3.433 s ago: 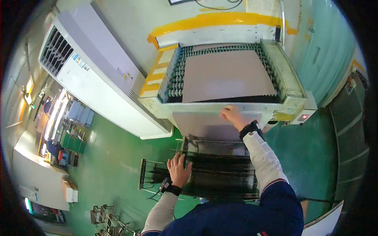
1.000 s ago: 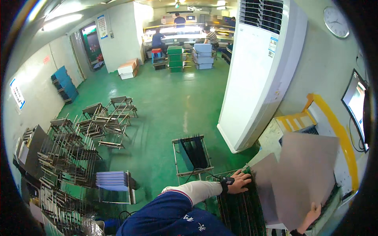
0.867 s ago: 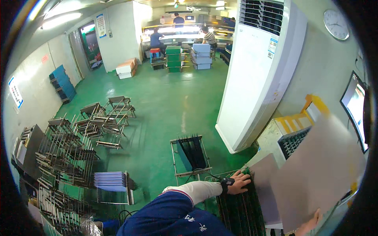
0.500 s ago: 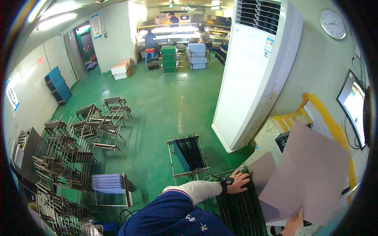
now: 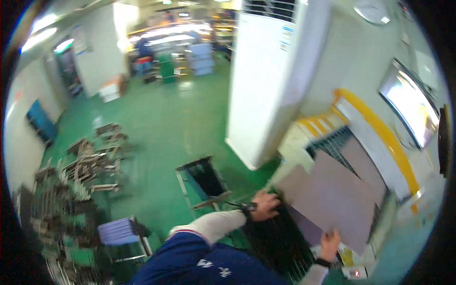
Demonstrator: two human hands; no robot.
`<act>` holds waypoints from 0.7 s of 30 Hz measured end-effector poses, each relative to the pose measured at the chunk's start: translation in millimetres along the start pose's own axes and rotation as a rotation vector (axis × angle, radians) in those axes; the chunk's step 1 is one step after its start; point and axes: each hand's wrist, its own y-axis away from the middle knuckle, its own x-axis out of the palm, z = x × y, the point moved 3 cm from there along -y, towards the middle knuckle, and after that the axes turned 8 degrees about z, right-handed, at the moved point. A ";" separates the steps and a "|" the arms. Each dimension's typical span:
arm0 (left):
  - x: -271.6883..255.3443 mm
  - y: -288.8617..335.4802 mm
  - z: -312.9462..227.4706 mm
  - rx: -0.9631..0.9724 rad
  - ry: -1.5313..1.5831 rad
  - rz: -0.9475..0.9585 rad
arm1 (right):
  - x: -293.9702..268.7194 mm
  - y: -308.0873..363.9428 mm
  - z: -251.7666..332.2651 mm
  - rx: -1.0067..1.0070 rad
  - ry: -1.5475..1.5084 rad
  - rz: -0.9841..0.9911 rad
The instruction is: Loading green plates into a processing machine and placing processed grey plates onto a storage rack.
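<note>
My right hand (image 5: 330, 243) grips the near edge of a flat grey-mauve panel (image 5: 341, 197), thumb on top. The panel is tilted over a bench, where another grey panel (image 5: 363, 164) and a dark mesh sheet (image 5: 335, 148) lie partly covered. My left hand (image 5: 266, 206) rests with fingers apart on the top edge of a row of upright dark panels (image 5: 278, 240) standing close to my body. Between this row and the held panel, part of another grey panel (image 5: 293, 184) shows. Motion blur softens the fingers.
A wire rack of dark panels (image 5: 205, 178) stands on the green floor ahead. A tall white air conditioner (image 5: 266, 90) rises beyond. Several metal racks (image 5: 71, 209) crowd the left, near a stack of lilac panels (image 5: 118, 231). A screen (image 5: 411, 104) hangs at the right.
The view has turned right. My right hand has carried the grey panel forward over the bench and tipped it flatter, and the mesh sheet now shows. My left hand stays on the dark panels.
</note>
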 end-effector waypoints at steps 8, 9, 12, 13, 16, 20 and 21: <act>4.2 1.7 -8.0 -0.089 -0.051 0.023 | 27.0 -25.6 -20.7 0.251 -1.306 -0.240; 6.2 1.2 -8.2 -0.065 -0.050 0.037 | 33.4 -27.8 -17.2 0.288 -1.323 -0.138; 4.8 -2.4 -1.7 -0.065 -0.084 -0.011 | 49.6 -30.6 -8.4 0.367 -1.298 0.008; 5.2 -3.3 -1.6 -0.052 -0.089 0.002 | 53.6 -30.1 -7.1 0.421 -1.227 0.040; 5.4 -3.4 -2.6 -0.052 -0.092 0.012 | 58.7 -34.0 -1.1 0.353 -1.338 0.023; 4.6 -4.3 -4.0 -0.082 -0.086 0.033 | 59.0 -50.3 0.8 0.318 -1.394 -0.023; 4.1 -4.5 -3.8 -0.086 -0.092 0.028 | 59.0 -55.9 0.7 0.319 -1.405 0.003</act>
